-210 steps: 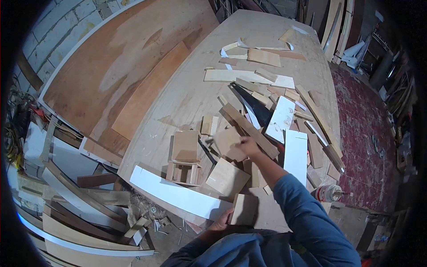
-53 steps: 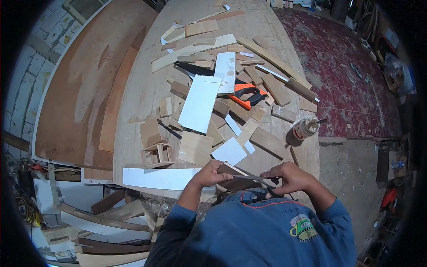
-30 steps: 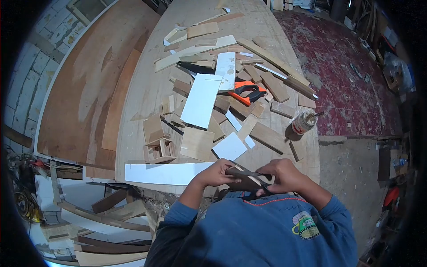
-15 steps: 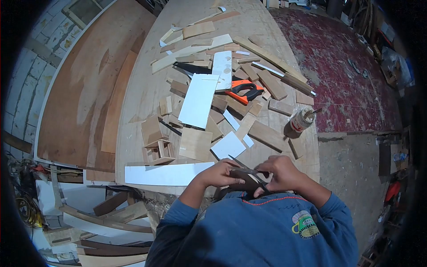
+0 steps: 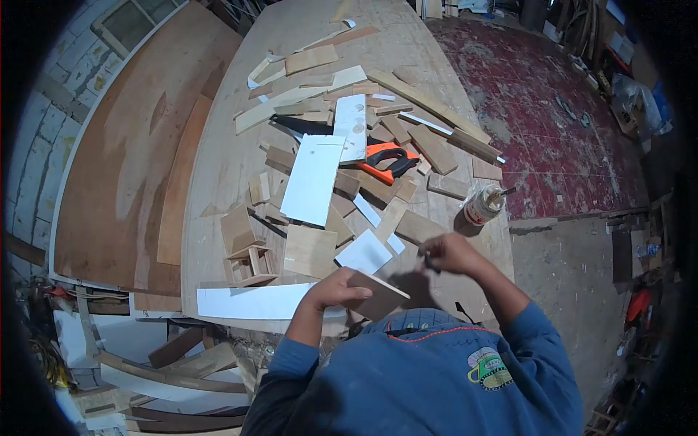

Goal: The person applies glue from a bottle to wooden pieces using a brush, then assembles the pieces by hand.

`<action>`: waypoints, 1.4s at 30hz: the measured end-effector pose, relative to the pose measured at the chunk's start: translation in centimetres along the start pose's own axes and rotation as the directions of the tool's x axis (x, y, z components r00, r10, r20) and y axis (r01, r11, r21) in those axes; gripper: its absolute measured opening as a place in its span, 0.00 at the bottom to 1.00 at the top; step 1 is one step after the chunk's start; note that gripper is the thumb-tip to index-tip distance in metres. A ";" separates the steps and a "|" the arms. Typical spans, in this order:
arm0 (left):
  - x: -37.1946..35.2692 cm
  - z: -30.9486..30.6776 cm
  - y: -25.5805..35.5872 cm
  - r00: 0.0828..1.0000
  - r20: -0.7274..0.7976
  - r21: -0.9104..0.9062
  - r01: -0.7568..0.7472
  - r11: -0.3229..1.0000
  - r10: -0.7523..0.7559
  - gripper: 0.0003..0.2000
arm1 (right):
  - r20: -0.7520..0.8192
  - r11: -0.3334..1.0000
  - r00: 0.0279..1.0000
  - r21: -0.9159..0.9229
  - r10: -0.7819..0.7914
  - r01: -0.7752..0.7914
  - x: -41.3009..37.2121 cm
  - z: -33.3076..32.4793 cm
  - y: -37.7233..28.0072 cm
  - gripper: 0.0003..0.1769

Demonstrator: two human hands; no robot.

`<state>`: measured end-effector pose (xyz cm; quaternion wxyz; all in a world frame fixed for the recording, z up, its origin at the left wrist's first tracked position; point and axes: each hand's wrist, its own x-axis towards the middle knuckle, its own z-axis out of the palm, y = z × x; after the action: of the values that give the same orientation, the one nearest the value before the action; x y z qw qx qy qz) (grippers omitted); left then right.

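My left hand (image 5: 334, 289) grips a small thin wooden board (image 5: 376, 298) just over the front edge of the bench, thumb on its upper face. To the right, my right hand (image 5: 456, 256) is raised with its fingers closed on a small dark object (image 5: 431, 260); its kind cannot be made out. A narrow black piece (image 5: 464, 312) shows near the bench edge below my right hand. Close to my left hand are a white square piece (image 5: 364, 252), a pale wooden block (image 5: 310, 251) and a small open wooden box frame (image 5: 251, 266).
Wood offcuts cover the workbench (image 5: 218, 174), with an orange-and-black handsaw (image 5: 389, 161) partly under white boards (image 5: 314, 180). A jar with a brush (image 5: 482, 206) stands near the right edge. A long white strip (image 5: 247, 303) lies along the front. A large plywood sheet (image 5: 120, 174) leans at left.
My hands have moved apart. The right hand has swung up and away from the board, which stays in my left hand. The long thin dark tool between them no longer shows there.
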<state>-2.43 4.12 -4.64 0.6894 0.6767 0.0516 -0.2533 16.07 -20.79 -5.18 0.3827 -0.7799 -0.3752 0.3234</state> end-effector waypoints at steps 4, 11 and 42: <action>-1.6 -2.8 -8.9 0.991 -0.091 -0.428 0.051 0.903 -0.099 0.24 | -0.259 0.797 0.957 -0.546 0.131 -0.257 6.0 -1.7 5.4 0.12; -2.6 2.2 -5.4 0.967 -0.002 -0.874 -0.126 0.470 0.256 0.49 | -0.392 0.685 0.915 -0.642 0.091 -0.343 12.8 -0.2 8.4 0.09; 1.5 -1.8 -4.3 0.946 -0.203 -0.791 -0.310 0.528 0.252 0.51 | 0.131 0.760 0.987 -0.650 0.098 0.011 17.2 -2.9 2.3 0.12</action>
<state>-2.42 5.58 -9.32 0.9515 0.2913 0.0742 -0.0652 27.87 -8.51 -9.41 0.0510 -0.8446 -0.4745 0.2429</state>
